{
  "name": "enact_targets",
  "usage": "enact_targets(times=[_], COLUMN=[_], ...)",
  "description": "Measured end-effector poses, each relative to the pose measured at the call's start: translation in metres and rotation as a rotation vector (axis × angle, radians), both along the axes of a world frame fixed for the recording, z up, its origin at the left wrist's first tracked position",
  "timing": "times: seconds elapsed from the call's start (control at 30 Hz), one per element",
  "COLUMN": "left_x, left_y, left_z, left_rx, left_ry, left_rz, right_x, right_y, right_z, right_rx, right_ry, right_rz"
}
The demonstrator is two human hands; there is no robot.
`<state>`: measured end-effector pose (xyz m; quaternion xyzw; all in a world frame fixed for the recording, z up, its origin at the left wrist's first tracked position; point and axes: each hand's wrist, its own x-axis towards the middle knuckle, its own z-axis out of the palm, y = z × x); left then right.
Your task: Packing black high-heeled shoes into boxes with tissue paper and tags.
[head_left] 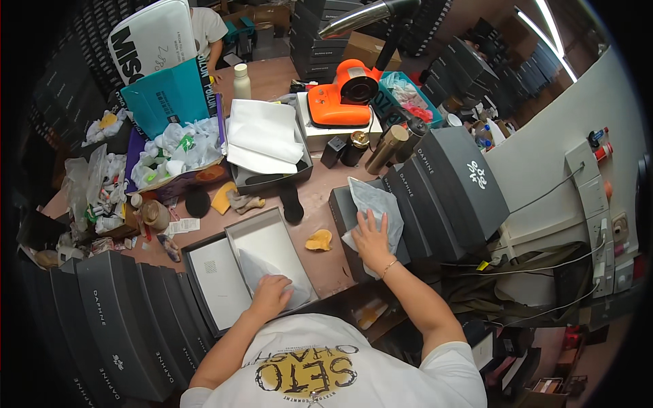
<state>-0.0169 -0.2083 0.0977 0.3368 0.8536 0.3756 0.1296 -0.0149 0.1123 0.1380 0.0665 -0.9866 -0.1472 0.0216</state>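
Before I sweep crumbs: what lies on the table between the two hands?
Head view: a small yellow sponge piece lies on the table between left hand and right hand.

Both hands [271, 294] [371, 239] flat on tissue paper [375, 204]

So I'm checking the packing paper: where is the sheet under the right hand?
In the head view, the grey tissue sheet lies right of centre on a closed dark shoebox, pinned by the right hand, beside the row of upright dark boxes.
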Motion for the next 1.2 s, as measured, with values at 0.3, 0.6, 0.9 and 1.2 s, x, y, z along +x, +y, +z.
enact_targets(times=[0.3,0.6,0.9,1.2], left_x=[-0.042,-0.015,-0.050,0.011], left_y=[0.124,0.049,-0.026,-0.031], left_z=[0.011,0.043,-0.005,-0.036], left_rx=[0.620,0.877,0.487,0.274], left_ry=[-1.502,-1.562,-0.711,-0.124], left_rz=[0.182,0.099,0.728,0.704], right_x=[-0.019,0.074,0.038,0.009], right_y=[0.027,-0.083,-0.136,-0.169], right_z=[0.136,0.063,0.021,-0.103], right_rx=[-1.210,-2.199,-1.838,-1.143], right_ry=[0.048,-1.016,-0.709,-0.348], right_rz=[-0.065,0.344,-0.166,-0.013])
